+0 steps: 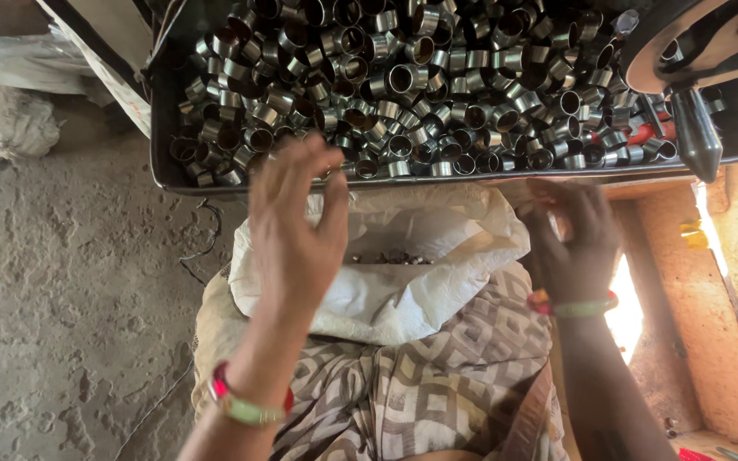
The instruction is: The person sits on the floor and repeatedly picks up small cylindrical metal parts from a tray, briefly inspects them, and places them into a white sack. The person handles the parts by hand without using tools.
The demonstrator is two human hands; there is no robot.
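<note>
A dark metal tray (164,162) holds a heap of several short shiny metal rings (403,81). My left hand (296,226) is raised just below the tray's near edge, fingers apart and empty. My right hand (574,239) hangs lower right of it, over the right rim of a white woven sack (403,290); its fingers are curled, and I cannot tell whether it holds a ring. The sack stands open between my hands, with a few rings (390,256) visible deep inside. Both wrists wear coloured bangles.
A black machine wheel (685,43) with a pointed metal handle (695,137) overhangs the tray's right end. Patterned cloth (437,384) lies under the sack. Rough concrete floor (61,299) spreads left, with pale sacks (2,119) at far left. An orange ledge (694,316) runs on the right.
</note>
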